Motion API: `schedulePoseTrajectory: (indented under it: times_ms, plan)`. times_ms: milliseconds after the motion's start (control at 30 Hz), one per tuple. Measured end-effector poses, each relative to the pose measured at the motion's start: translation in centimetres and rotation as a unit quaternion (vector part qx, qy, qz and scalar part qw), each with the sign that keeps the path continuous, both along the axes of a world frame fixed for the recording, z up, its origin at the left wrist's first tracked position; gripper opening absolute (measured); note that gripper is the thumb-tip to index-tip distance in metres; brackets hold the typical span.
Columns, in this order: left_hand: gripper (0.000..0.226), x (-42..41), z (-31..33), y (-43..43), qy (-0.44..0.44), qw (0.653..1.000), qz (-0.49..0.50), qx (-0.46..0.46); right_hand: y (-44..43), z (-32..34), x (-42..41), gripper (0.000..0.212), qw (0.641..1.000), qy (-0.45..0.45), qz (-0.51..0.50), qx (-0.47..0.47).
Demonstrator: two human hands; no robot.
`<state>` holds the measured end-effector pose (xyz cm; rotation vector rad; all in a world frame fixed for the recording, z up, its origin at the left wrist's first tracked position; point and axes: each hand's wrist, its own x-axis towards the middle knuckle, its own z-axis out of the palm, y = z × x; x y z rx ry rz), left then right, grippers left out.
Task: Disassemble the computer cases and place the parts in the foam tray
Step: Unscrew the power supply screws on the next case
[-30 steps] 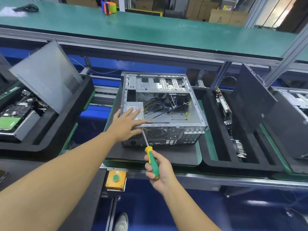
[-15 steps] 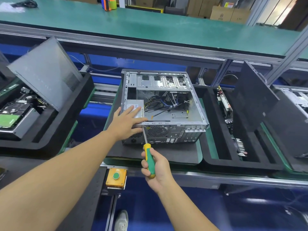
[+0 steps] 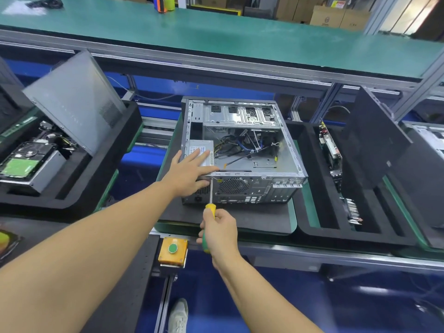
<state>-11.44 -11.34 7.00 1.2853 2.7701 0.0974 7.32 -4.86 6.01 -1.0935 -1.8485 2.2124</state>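
An open grey computer case (image 3: 242, 152) lies on its side on a black foam pad, its rear panel facing me, with cables and a power supply (image 3: 200, 150) inside. My left hand (image 3: 189, 171) rests flat, fingers straight, on the case's near left corner over the power supply. My right hand (image 3: 219, 233) grips the yellow and green handle of a screwdriver (image 3: 211, 195). Its shaft points up to the top left of the rear panel, beside my left thumb. A black foam tray (image 3: 310, 179) with boards in its slots stands right of the case.
Another foam tray (image 3: 96, 169) at left holds a hard drive (image 3: 21, 164) and a leaning grey side panel (image 3: 72, 102). A black panel (image 3: 374, 140) leans in the right tray. A yellow box with a green button (image 3: 173, 251) sits at the near rail. A green shelf (image 3: 216, 37) runs above.
My right hand has slid slightly closer to the case along the screwdriver; the tip stays at the same spot on the rear panel. My left hand stays flat on the case.
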Motion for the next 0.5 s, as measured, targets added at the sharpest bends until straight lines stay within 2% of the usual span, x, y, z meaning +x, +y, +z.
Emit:
schedulePoseTrajectory:
  times_ms: [67, 133, 200, 267, 333, 400, 500]
  plan:
    - [0.052, 0.0, 0.1, 0.1, -0.003, 1.000, -0.003, -0.006, 0.2, 0.1, 0.2, 0.018, 0.998, 0.000, 0.026, 0.052]
    - [0.052, 0.0, 0.2, 0.0, -0.005, 1.000, -0.004, -0.004, 1.1, 0.2, 0.5, 0.016, 0.998, -0.013, 0.060, 0.028]
    - [0.051, 0.0, 0.2, 0.0, -0.005, 1.000, -0.005, -0.001, 2.3, 0.6, 0.4, 0.020, 0.994, -0.033, 0.077, -0.070]
    - [0.051, 0.0, 0.2, 0.0, -0.008, 1.000, -0.005, 0.000, 3.4, 1.2, 0.2, 0.031, 0.973, -0.053, 0.092, -0.206]
    - [0.052, 0.0, 0.2, 0.0, -0.009, 1.000, -0.005, 0.001, 4.0, 1.3, 0.3, 0.041, 0.952, -0.060, 0.121, -0.274]
    - [0.051, 0.1, 0.4, 0.0, -0.007, 1.000, -0.004, -0.001, 4.0, 1.1, 0.5, 0.034, 0.956, -0.046, 0.130, -0.258]
    - [0.051, 0.2, 0.5, 0.0, -0.009, 1.000, -0.005, -0.002, 3.7, 0.5, 0.4, 0.013, 0.979, -0.015, 0.113, -0.170]
